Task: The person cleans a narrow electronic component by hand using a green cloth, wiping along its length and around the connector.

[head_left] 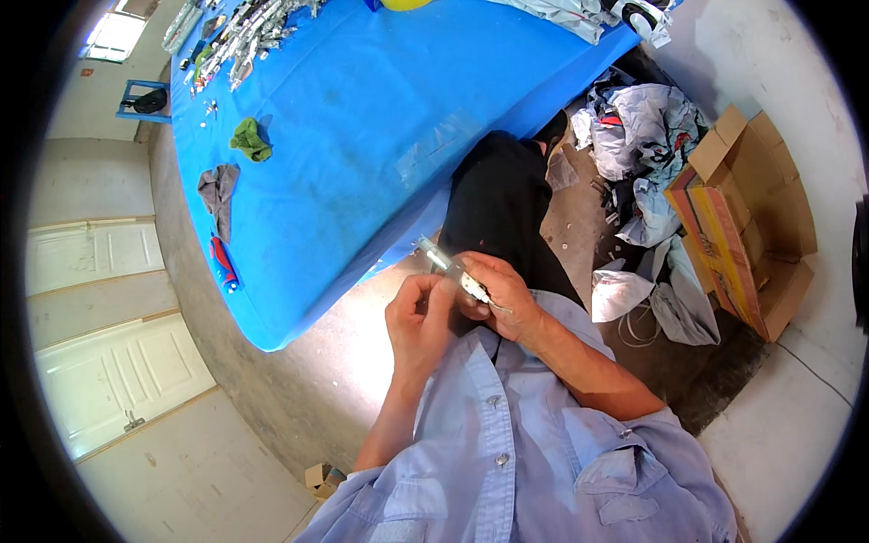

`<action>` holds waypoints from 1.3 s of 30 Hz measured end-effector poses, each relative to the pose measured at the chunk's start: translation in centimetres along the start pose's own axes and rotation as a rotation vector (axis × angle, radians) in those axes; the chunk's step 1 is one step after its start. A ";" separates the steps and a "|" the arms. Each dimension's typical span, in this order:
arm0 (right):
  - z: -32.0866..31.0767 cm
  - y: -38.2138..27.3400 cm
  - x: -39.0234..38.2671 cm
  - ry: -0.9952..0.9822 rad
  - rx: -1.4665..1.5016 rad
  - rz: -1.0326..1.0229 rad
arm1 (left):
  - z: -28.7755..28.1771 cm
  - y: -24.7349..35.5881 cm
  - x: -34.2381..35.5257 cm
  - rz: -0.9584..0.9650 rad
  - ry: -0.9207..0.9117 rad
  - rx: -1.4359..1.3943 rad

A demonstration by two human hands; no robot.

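In front of my lap I hold a slim silvery-white tube-shaped part (438, 257), tilted, its upper end pointing up and left toward the table. Thin pale strands stick out at its lower end. My right hand (503, 291) is closed around the lower half, with the fingers partly hiding it. Curled against the near left side of the part is my left hand (418, 319), thumb and forefinger pressed together at it. What exactly the left fingertips pinch is hard to make out. The exact kind of the part is too small to tell.
A table with a blue cover (335, 154) stands ahead. It bears a pile of silvery parts (258, 36), a green cloth (250, 140), a grey cloth (217, 195) and a red-and-blue tool (222, 262). At right are crumpled plastic bags (647, 136) and an open cardboard box (756, 217).
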State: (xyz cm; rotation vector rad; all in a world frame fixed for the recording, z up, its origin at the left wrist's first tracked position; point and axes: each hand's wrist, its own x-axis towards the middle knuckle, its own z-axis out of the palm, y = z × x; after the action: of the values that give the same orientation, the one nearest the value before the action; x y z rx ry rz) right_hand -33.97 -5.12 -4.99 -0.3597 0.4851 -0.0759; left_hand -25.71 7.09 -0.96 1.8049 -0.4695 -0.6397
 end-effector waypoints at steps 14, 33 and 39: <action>-0.3 0.1 0.1 -0.049 0.080 0.005 | 0.5 0.0 0.2 0.027 0.022 -0.027; -0.7 0.2 0.2 -0.076 0.035 -0.011 | 1.1 1.0 -0.1 -0.014 -0.020 -0.099; -0.8 0.4 0.5 -0.063 0.026 -0.013 | 1.0 1.2 0.1 -0.011 -0.014 -0.104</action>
State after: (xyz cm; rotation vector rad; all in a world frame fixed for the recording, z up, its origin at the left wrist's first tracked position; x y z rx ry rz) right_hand -33.93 -5.11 -5.97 -0.3387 0.4193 -0.0836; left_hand -26.23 5.92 -0.07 1.7070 -0.4286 -0.6727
